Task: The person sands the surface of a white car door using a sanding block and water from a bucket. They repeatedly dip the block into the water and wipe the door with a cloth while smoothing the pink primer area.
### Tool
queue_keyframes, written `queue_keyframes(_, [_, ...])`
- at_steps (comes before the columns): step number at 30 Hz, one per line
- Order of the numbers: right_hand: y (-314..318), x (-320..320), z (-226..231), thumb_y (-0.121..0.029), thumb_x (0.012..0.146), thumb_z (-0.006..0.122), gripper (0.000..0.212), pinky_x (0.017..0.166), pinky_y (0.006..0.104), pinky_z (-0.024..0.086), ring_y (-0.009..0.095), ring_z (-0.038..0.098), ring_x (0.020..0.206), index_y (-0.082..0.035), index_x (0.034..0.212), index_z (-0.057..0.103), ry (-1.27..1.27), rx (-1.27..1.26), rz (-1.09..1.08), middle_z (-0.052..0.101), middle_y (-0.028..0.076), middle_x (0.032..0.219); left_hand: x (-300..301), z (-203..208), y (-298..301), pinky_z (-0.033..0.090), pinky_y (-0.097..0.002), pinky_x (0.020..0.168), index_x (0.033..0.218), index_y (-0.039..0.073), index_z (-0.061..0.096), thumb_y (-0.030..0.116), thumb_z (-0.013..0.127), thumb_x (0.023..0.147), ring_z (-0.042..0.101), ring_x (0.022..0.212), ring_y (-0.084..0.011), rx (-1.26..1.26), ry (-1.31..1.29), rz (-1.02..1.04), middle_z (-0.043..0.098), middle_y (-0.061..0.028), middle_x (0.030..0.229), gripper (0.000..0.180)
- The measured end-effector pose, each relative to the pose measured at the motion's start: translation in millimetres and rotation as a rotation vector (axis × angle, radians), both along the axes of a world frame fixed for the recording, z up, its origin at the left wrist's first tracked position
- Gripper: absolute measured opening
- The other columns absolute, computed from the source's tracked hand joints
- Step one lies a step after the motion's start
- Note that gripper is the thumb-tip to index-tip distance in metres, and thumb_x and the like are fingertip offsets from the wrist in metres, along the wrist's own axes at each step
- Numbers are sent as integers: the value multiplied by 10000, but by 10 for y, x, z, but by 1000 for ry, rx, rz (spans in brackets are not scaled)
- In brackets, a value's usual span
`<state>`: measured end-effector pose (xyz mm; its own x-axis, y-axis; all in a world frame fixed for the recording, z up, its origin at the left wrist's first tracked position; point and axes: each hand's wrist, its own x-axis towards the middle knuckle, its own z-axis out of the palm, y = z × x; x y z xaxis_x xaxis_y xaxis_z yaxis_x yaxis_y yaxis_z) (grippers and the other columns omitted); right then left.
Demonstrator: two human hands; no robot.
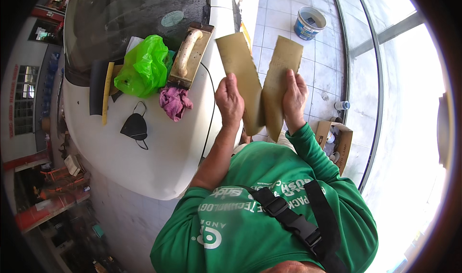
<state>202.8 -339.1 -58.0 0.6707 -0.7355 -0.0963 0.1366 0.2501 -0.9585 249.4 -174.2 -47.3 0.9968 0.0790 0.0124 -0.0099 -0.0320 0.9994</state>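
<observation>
Two tan strips, up in front of the chest, and each hand has one! The left strip (pixel 245 76) leans toward eleven o'clock, the right strip (pixel 276 73) toward one; their tops stand apart, their lower parts meet in view, though whether they actually touch I can't tell. Left hand (pixel 229 100) pinching its strip by the outer edge, thumb on the face; right hand (pixel 294 97) gripping the other, thumb laid flat, fingers curled behind. Ragged right-hand edges on both!

Outward from the strips now: at ten o'clock, a sanding block (pixel 184 55) with a pale, worn handle, tilted on the white vehicle (pixel 166 169). Just before nine, a pink cloth (pixel 176 103), bunched at the block's lower end. Nine o'clock, a crumpled bright green bag (pixel 142 71), and beyond it a yellow-edged strip (pixel 107 95). Half past eight, a black face mask (pixel 134 127), loops splayed!

Over to one o'clock: a bucket (pixel 308 31) on the tiled floor (pixel 315 73). Past three, a small white-and-blue container (pixel 342 105); at four, an open cardboard box (pixel 342 150) with things inside. Six o'clock, the person's green shirt (pixel 260 167), crossed by a black buckled strap (pixel 293 220).
</observation>
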Motion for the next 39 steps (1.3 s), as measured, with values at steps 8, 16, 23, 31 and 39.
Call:
queue_keyframes(8, [-1851,240,-290,-300,1123,584,273,617,306,593,154,696,723,-39,1112,662,-84,149,-15,727,69,924,807,940,877,603,-352,788,1179,-55,690,432,551,1125,717,919,-227,-58,-317,546,737,-151,1074,510])
queue_keyframes(16, [-2571,312,-395,-300,1115,611,260,700,276,587,114,695,809,-54,1105,693,-30,127,195,745,49,983,1503,1718,1492,545,-502,698,1009,55,695,437,557,1103,730,837,-393,1481,-452,573,755,-182,920,418])
queue_keyframes(23, [-2536,752,-309,-269,1098,648,246,822,271,584,104,701,946,-57,1191,733,-101,109,358,756,31,1087,2005,1123,1300,569,-525,663,977,109,662,466,556,1088,728,799,-396,1613,-591,234,746,-121,876,388])
queue_keyframes(31, [-2036,969,26,-257,1085,674,247,665,208,484,24,590,798,-55,1217,726,-117,-10,500,701,-45,997,2104,1162,782,566,-488,929,1366,78,658,583,675,990,675,1157,-387,1352,-534,145,689,-167,1257,629])
queue_keyframes(39, [-1487,1547,773,-232,1052,711,307,629,236,520,88,676,826,-52,1296,669,-196,-125,733,737,6,1018,1326,873,700,572,-442,953,1360,56,639,266,784,955,692,1110,-380,1092,-301,-93,687,-186,1234,479])
